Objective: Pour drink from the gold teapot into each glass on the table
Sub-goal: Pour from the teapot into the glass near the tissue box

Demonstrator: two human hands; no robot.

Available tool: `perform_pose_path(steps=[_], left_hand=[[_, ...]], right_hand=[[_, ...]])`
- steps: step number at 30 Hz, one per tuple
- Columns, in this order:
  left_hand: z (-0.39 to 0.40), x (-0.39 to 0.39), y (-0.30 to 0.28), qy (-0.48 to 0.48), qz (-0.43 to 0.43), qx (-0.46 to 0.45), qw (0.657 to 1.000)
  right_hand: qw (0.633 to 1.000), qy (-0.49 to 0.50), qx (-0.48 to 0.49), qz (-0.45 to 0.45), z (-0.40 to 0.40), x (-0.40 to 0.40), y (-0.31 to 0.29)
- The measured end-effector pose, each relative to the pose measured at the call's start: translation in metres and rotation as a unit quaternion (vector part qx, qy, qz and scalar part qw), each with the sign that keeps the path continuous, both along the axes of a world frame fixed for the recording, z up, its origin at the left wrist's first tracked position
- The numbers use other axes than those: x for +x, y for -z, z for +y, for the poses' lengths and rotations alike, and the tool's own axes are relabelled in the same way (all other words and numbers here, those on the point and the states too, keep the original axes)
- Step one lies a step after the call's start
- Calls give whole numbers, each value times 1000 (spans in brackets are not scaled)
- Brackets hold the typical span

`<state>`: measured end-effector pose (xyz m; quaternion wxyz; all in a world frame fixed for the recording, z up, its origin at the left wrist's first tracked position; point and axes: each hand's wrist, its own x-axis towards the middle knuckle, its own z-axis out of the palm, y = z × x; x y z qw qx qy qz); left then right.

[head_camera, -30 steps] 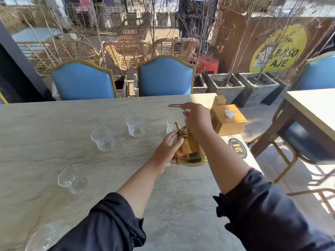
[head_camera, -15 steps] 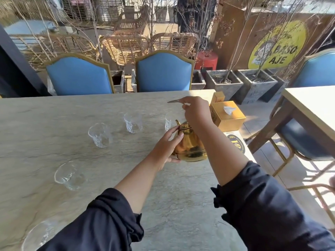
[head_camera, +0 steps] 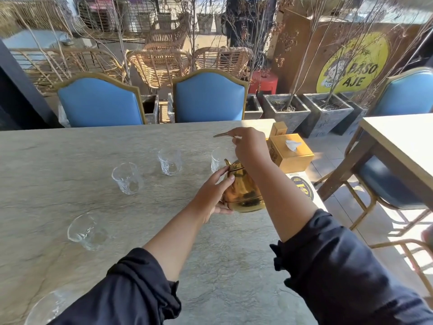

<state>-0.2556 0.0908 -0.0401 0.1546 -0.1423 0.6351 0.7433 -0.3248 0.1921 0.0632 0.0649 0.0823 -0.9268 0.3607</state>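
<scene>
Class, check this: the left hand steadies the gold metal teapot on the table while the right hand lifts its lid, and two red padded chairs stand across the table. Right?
Not quite. In the head view the chairs are blue, not red; the rest stands.

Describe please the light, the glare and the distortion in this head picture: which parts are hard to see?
Head view: strong sun from the right washes out the floor and the marble table's far right edge; the gold teapot shows bright reflections; the clear glasses, like the near-left glass, almost vanish against the table; the wide-angle lens bends the picture's edges; the sleeves are dark, with little detail.
</scene>
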Motion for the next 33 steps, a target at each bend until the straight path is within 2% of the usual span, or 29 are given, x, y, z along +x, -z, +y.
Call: perform_pose_path(steps=[22, 33], left_hand=[[3, -2, -1, -2, -5, 18, 1000], [4, -2, -5, -10, -9, 27, 1000]], right_hand=[[999, -13, 30, 21, -1, -7, -5], [995, -26, 94, 18, -4, -11, -10]])
